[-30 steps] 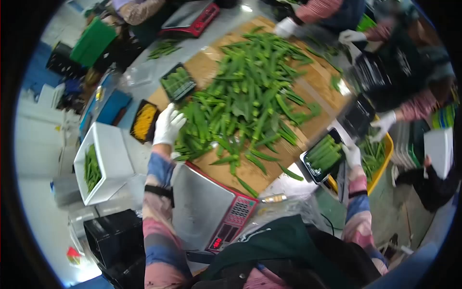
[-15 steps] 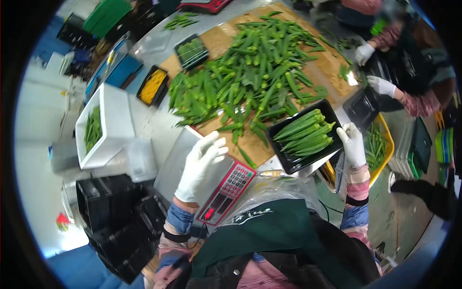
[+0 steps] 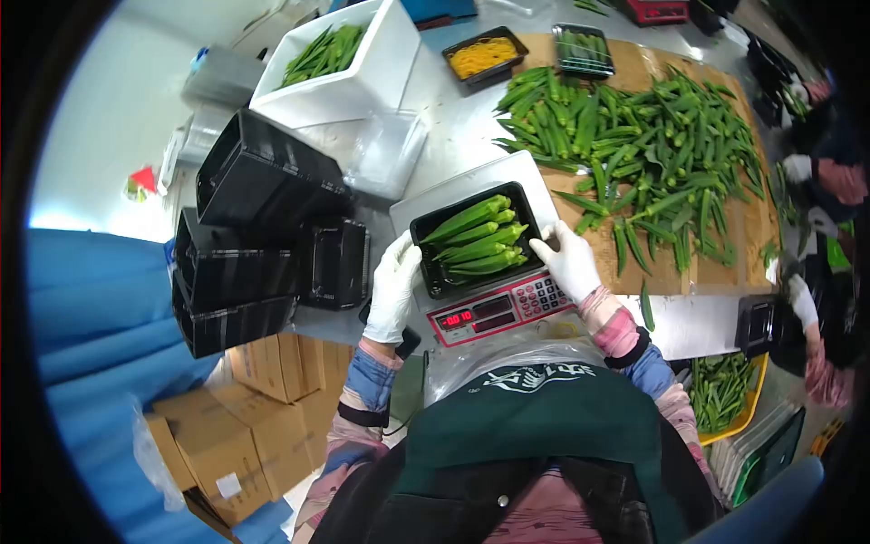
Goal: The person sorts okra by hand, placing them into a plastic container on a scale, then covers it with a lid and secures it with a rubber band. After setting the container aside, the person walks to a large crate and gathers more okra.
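Observation:
A black tray (image 3: 430,263) with several green okra pods (image 3: 480,238) lined up in it sits over the metal platform of a red-and-silver scale (image 3: 507,313). My left hand (image 3: 393,288), in a white glove, grips the tray's left edge. On the opposite edge, my gloved right hand (image 3: 571,261) holds the tray with thumb and fingers. Red digits glow on the scale's display. A large heap of loose okra (image 3: 671,154) lies to the right on a brown board (image 3: 743,263).
Stacked black trays (image 3: 263,181) stand left of the scale, near clear plastic lids (image 3: 385,154). Behind are a white foam box (image 3: 390,63) with okra, a tray of yellow strips (image 3: 482,56) and a packed okra tray (image 3: 583,50). A co-worker's gloved hands (image 3: 801,299) show at right.
The okra tray has moved left from beside the board to over the scale. My left hand, free before, now grips its left edge. The view has turned left.

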`<move>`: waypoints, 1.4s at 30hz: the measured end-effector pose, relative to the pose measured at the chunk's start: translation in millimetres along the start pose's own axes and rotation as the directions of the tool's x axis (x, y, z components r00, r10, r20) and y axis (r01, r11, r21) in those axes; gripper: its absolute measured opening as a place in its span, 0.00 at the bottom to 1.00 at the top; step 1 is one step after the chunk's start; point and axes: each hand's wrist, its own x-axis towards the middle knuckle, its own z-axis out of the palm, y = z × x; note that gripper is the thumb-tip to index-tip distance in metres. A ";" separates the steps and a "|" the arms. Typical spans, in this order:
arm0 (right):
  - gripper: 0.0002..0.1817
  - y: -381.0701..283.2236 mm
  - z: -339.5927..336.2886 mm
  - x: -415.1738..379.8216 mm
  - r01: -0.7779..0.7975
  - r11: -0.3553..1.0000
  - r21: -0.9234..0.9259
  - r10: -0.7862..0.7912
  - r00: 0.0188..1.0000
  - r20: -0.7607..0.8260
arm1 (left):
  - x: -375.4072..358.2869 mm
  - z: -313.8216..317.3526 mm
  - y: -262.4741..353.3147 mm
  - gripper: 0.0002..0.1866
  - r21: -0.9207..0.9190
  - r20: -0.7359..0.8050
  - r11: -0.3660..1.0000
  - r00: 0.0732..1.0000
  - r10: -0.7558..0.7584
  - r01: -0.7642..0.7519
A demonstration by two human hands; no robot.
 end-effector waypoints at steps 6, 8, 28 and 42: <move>0.13 -57.6 -15.4 25.9 0.512 0.799 -0.316 -0.544 0.839 -0.018 | -22.7 -22.2 22.2 0.26 0.083 -0.246 0.994 0.965 0.095 -0.077; 0.11 -61.8 -0.4 42.8 0.636 0.724 -0.267 -0.648 0.760 0.053 | -24.9 -26.2 33.4 0.25 0.096 -0.316 0.988 0.938 0.145 -0.120; 0.22 -31.2 -103.2 22.1 -0.177 0.815 0.551 0.059 0.972 0.226 | -21.4 -85.8 38.2 0.19 0.082 -0.534 0.963 0.805 0.259 -0.256; 0.14 157.1 -66.4 -105.4 -0.352 0.922 -0.161 0.329 0.931 -0.156 | 136.0 -87.6 17.8 0.16 0.723 -0.089 0.606 0.825 0.558 -0.332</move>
